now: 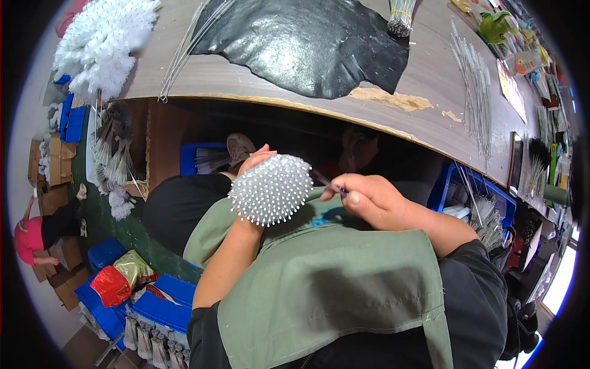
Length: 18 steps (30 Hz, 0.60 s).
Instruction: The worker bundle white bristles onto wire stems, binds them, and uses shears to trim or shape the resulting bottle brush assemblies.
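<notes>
- The round bundle (270,189) is held up above the person's lap, in front of the desk (147,83). It looks like a puffy ball end, grey, with lots of little white dots packed close together.
- The left hand (253,160) is curled around the back of the bundle. Some fingers show past its top edge; the rest are hidden.
- The right hand (376,202) is closed, pinching a thin, dark tool (337,189) between thumb and fingers. The tool points at the bundle's right side, but I can't tell if they touch.
- A green apron (350,277) is spread under the hands.
- To the right, below the desk's edge, a blue bin (438,192) has bunches of thin, pale sticks in it.
- Under the desk, a blue box (187,158) sits beside more thin, pale sticks.
- At the lower left, a red bag (110,286) and a gold bag (134,269) lie on blue things, with grey bunches just below.
- Far left, brown boxes (62,163) stand near white stuff.
- On the desk lies a shiny black sheet (301,46).
</notes>
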Each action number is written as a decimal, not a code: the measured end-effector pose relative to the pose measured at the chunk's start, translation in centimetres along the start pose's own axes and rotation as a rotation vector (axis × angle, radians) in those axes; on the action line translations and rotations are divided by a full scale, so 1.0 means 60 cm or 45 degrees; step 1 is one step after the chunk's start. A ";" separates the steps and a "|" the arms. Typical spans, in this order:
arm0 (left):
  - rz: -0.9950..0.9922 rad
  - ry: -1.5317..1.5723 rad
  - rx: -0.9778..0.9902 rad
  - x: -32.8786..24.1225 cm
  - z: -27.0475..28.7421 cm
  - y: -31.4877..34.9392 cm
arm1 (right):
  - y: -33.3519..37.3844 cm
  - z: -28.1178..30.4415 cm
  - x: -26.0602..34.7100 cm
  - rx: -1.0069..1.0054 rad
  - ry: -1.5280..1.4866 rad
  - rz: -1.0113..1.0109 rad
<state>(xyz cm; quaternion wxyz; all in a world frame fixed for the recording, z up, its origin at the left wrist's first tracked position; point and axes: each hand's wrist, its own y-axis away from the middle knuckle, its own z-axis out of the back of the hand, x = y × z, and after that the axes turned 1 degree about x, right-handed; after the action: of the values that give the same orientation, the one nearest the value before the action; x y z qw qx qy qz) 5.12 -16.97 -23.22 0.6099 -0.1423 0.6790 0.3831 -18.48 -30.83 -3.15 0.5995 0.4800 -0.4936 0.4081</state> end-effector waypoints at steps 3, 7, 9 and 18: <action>-0.766 -0.070 0.302 -0.081 -0.029 0.041 | -0.003 0.003 -0.013 -0.155 -0.052 0.028; -0.939 -0.182 0.272 -0.089 -0.026 0.048 | -0.012 0.002 -0.010 -0.184 -0.103 -0.063; -0.947 -0.209 0.269 -0.087 -0.028 0.043 | -0.016 0.000 -0.016 -0.207 -0.117 -0.075; -0.418 0.222 0.438 -0.124 -0.010 0.061 | -0.036 0.005 -0.021 -0.139 -0.114 0.119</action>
<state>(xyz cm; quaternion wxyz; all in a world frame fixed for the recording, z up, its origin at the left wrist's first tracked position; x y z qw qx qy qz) 3.88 -17.00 -14.98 0.6183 -0.1775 0.7520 0.1441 -16.70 -31.55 -4.73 0.5824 0.4408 -0.5635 0.3861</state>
